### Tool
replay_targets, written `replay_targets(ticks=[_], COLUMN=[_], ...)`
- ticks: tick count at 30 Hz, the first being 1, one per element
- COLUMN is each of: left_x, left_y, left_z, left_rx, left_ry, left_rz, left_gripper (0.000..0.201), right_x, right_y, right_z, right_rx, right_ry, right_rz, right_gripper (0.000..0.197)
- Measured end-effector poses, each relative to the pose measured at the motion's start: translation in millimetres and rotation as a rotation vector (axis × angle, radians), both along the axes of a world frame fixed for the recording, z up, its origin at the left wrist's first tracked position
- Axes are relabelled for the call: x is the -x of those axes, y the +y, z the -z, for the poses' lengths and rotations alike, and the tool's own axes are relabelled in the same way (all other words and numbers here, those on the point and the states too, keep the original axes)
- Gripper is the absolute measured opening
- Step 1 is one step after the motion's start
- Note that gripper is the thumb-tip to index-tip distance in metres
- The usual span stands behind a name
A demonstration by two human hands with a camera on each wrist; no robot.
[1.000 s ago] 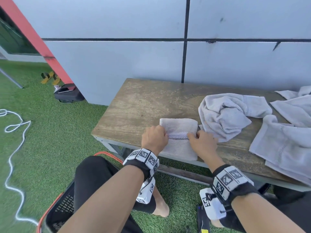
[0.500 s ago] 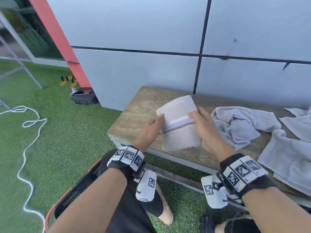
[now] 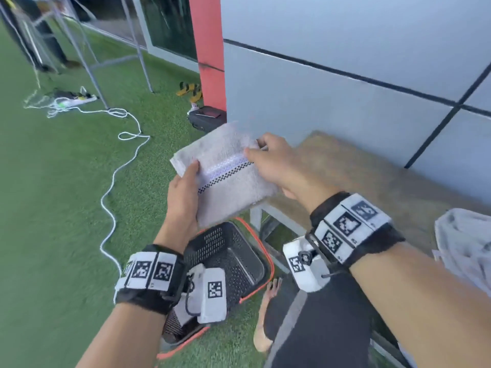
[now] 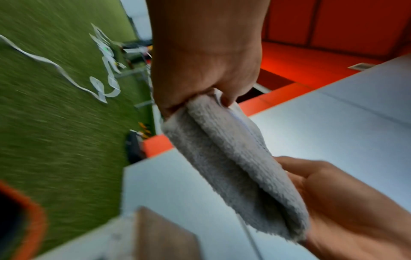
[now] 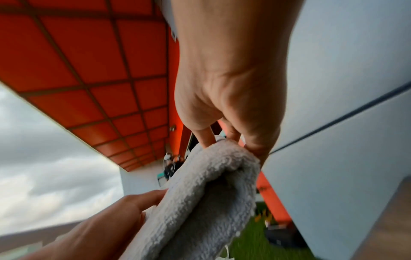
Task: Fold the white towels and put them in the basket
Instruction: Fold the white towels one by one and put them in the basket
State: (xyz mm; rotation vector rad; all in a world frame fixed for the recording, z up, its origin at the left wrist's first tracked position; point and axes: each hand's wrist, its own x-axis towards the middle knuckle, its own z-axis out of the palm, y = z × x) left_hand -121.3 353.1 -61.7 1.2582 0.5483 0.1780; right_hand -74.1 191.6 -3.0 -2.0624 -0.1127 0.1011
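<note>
The folded towel [image 3: 225, 176] hangs in the air between both hands, above the basket [image 3: 233, 251] on the grass [image 3: 58, 208] and left of the worktop [image 3: 372, 176]. The left hand [image 3: 183, 200] pinches its left edge, thumb on top. The right hand [image 3: 281, 166] grips the right edge, fingers [image 5: 205, 139] curled over the fold. Another towel [image 3: 462, 248] lies on the worktop.

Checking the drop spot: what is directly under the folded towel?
Under the folded white towel sits the black mesh basket with orange rim on green turf. The wrist devices hide part of its inside.
</note>
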Motion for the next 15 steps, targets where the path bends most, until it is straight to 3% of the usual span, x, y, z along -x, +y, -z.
replay_targets(ticks=[3,7,11,13,15], left_x=[2,13,20,16,9], left_y=[48,79,72,65,58], left_z=[77,182,266,297,323], left_rx=[-0.11,-0.22,-0.186,-0.189,-0.193], left_ry=[0.27,0.567,0.689,0.727,0.764], left_rz=[-0.073,0.051,0.161,0.205,0.224], left_gripper=[0.028,0.021,0.008,0.012,0.021], right_x=[-12,-17,-14,-16,-21], right_y=[57,93,91,86,80], right_z=[65,171,253,283,307], right_rx=[0.215,0.347,0.441,0.503,0.563], right_ry=[0.134,0.352,0.499,0.545,0.563], right_rz=[-0.12,-0.14,-0.1,-0.105,-0.146], right_gripper=[0.019,0.025,0.07,0.07,0.053])
